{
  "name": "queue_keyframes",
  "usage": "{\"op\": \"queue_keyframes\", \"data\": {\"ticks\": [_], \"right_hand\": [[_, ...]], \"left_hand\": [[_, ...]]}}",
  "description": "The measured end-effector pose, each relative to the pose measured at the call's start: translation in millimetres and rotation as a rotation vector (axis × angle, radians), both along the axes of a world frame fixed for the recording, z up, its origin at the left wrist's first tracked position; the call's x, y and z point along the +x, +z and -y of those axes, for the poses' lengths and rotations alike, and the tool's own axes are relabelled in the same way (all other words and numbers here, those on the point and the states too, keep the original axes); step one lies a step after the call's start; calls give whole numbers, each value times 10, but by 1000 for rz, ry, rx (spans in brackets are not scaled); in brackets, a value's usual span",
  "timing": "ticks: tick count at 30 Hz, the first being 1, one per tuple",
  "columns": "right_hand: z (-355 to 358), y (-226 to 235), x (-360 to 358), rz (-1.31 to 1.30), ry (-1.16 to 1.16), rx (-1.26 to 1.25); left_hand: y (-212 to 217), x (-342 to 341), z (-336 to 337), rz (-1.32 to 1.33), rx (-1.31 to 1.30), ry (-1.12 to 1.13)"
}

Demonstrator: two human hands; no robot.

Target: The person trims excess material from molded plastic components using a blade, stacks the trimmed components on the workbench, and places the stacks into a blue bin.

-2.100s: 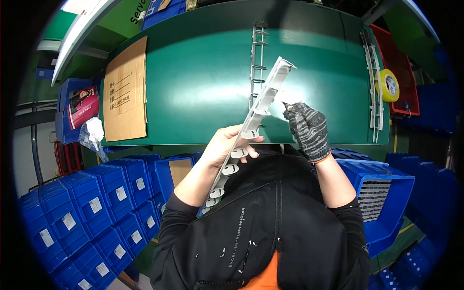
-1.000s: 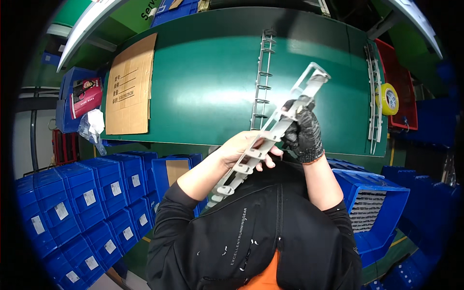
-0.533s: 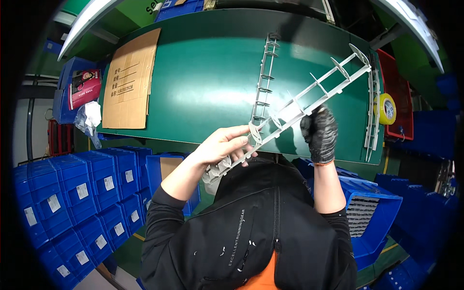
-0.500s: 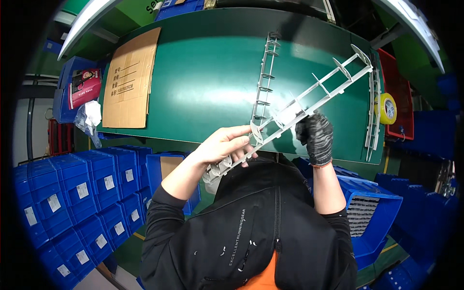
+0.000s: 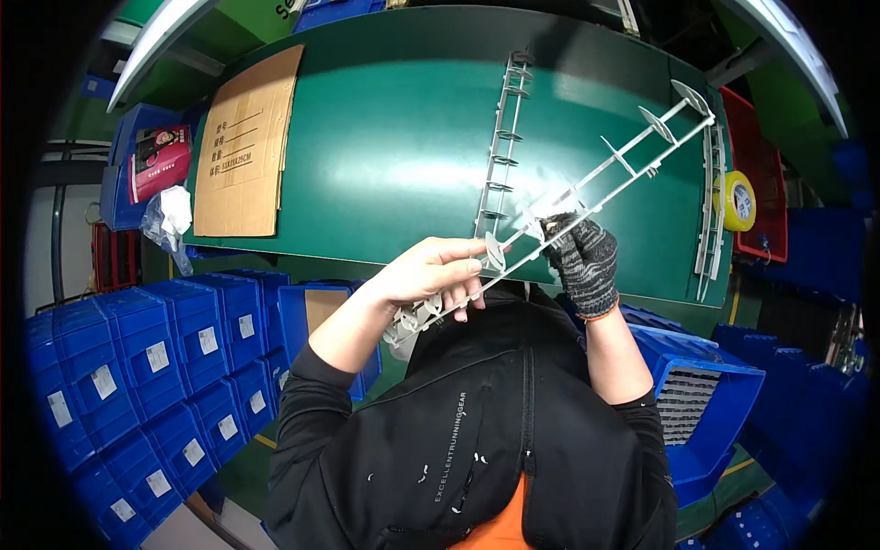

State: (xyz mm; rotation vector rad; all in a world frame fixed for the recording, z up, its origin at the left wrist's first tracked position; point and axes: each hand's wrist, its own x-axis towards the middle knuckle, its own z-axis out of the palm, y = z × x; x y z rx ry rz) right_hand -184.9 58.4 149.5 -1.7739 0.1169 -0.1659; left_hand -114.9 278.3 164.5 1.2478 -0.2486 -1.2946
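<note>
A long light-grey plastic frame (image 5: 600,203), with two rails and rounded cross plates, slants over the table's front edge, its far right end raised. My bare left hand (image 5: 435,275) grips its lower part, thumb and fingers around the rails beside a round plate. My right hand (image 5: 587,266), in a black-and-grey knitted glove, is closed with its fingertips against the frame's middle. Whatever the gloved fingers may hold is hidden. Beyond my hands, a second grey frame (image 5: 501,160) lies lengthwise on the green table (image 5: 385,137).
Flat cardboard (image 5: 246,147) lies at the table's left. At the right edge are another frame (image 5: 710,211), a yellow tape roll (image 5: 737,201) and a red bin (image 5: 765,174). Blue crates (image 5: 174,344) are stacked at lower left. A blue crate (image 5: 710,403) with grey parts stands at lower right.
My right hand has moved left and up, bringing its fingertips onto the frame's middle. The frame's far end has shifted slightly right. My left hand keeps its grip.
</note>
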Motion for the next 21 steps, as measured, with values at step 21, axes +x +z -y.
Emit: {"op": "queue_keyframes", "data": {"ticks": [21], "right_hand": [[-51, 78, 106, -9, 31, -471]], "left_hand": [[-282, -53, 166, 1009, 41, 193]]}}
